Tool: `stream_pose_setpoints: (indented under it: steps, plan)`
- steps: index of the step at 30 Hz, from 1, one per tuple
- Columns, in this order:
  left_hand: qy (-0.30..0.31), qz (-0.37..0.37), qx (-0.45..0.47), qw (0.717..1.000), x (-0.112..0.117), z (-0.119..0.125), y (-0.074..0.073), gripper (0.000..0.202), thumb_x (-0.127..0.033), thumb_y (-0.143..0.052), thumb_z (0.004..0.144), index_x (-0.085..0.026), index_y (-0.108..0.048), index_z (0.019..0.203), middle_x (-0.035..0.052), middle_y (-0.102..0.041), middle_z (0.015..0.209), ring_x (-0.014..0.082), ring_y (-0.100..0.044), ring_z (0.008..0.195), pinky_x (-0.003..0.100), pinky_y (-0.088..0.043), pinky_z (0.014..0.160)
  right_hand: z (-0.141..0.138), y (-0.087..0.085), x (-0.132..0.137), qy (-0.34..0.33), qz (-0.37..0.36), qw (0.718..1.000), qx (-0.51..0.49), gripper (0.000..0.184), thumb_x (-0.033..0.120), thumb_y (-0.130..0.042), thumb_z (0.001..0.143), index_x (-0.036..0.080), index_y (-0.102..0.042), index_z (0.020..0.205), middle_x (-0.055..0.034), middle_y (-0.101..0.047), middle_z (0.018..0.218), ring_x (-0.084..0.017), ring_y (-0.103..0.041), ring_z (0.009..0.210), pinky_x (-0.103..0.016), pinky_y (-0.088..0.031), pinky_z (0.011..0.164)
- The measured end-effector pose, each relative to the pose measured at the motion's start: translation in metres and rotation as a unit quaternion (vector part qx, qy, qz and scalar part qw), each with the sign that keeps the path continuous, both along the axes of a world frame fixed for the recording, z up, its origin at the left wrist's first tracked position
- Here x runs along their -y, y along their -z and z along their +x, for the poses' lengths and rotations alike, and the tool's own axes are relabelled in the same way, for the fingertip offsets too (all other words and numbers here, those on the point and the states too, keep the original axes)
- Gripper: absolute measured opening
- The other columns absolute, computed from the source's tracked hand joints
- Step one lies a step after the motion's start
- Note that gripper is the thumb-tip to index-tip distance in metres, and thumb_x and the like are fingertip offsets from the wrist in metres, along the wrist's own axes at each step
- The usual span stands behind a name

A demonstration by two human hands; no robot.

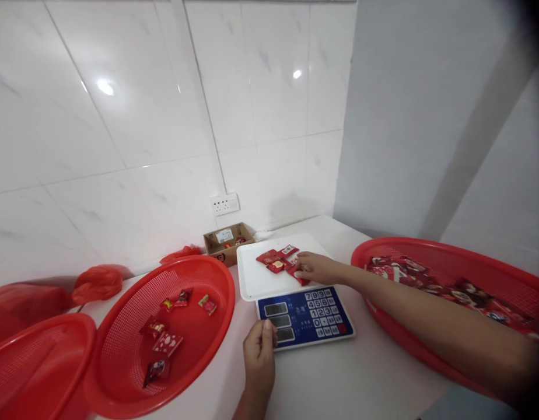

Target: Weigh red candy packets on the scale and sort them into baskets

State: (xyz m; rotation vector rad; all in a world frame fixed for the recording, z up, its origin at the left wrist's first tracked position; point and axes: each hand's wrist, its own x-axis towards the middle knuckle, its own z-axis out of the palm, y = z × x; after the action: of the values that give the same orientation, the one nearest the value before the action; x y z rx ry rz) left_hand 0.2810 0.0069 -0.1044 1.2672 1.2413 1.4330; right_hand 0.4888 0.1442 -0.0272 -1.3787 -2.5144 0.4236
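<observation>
A white and blue digital scale (302, 344) sits on the table in front of me. On its white tray (252, 283) lies a small cluster of red snack packets (272, 256). My right hand (317, 268) reaches in from the right, its fingertips closed on a red snack packet (303, 280) at the near side of the cluster. At the scale's lower left corner is my left hand (259, 357), fingers curled and thumb over the edge beside the displays. Whatever its fingers hold, if anything, is hidden.
A red plastic basket (228, 303) at the left holds several wrapped packets. Another red basket (94, 344) overlaps it. To the right, a large red basket (361, 251) contains many packets. An open cardboard box (217, 248) and red plastic bags (97, 283) stand along the wall.
</observation>
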Motion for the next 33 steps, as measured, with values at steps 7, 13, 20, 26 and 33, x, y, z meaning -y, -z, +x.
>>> stream_pose_setpoints:
  steps: [7, 13, 20, 26, 33]
  plan:
    - [-0.002, 0.0, 0.0, 1.0, -0.001, -0.002, 0.0, 0.045, -0.059, -0.045, 0.078, -0.018, -0.049, 0.059, -0.0018, -0.044, 0.056, 0.012, -0.042, 0.055, 0.023, -0.034, 0.052, -0.03, -0.001, -0.016, 0.042, 0.022, 0.999, 0.009, 0.052, 0.036, -0.049, 0.078, 0.015, -0.05, 0.126, -0.0123, -0.047, 0.134, -0.028, -0.037, 0.126, -0.038, -0.03, 0.103]
    - [-0.007, 0.003, -0.004, 1.0, -0.002, -0.003, 0.0, 0.045, -0.059, -0.045, 0.078, -0.018, -0.049, 0.059, -0.0021, -0.044, 0.055, 0.0117, -0.041, 0.054, 0.023, -0.034, 0.051, -0.066, 0.007, -0.008, 0.011, -0.005, 0.997, 0.077, 0.069, 0.053, -0.034, 0.085, 0.013, -0.026, 0.141, -0.0135, -0.023, 0.148, -0.029, -0.015, 0.136, -0.053, -0.01, 0.108]
    - [-0.011, 0.006, 0.002, 1.0, -0.002, -0.003, -0.003, 0.046, -0.061, -0.046, 0.076, -0.018, -0.049, 0.059, -0.0021, -0.043, 0.054, 0.0116, -0.041, 0.053, 0.023, -0.035, 0.05, -0.066, 0.01, 0.017, -0.024, -0.053, 0.997, 0.057, 0.07, 0.055, -0.033, 0.085, 0.016, -0.022, 0.143, -0.0126, -0.019, 0.149, -0.029, -0.015, 0.136, -0.055, -0.012, 0.107]
    - [-0.007, 0.0, 0.002, 1.0, -0.002, -0.003, -0.001, 0.046, -0.06, -0.045, 0.078, -0.018, -0.05, 0.059, -0.0018, -0.045, 0.055, 0.012, -0.042, 0.054, 0.023, -0.034, 0.051, -0.019, 0.006, 0.012, 0.078, -0.037, 0.991, 0.101, 0.077, 0.05, -0.053, 0.075, 0.024, -0.025, 0.142, -0.0111, -0.019, 0.149, -0.036, -0.01, 0.136, -0.061, -0.014, 0.103]
    - [0.005, -0.002, -0.011, 1.0, -0.001, 0.0, 0.002, 0.045, -0.059, -0.045, 0.078, -0.018, -0.05, 0.06, -0.0022, -0.044, 0.056, 0.0119, -0.041, 0.055, 0.023, -0.034, 0.052, 0.016, 0.01, -0.011, 0.058, -0.043, 0.997, 0.0, 0.054, 0.019, -0.048, 0.076, 0.016, -0.046, 0.13, -0.0108, -0.047, 0.134, -0.025, -0.042, 0.124, -0.039, -0.033, 0.102]
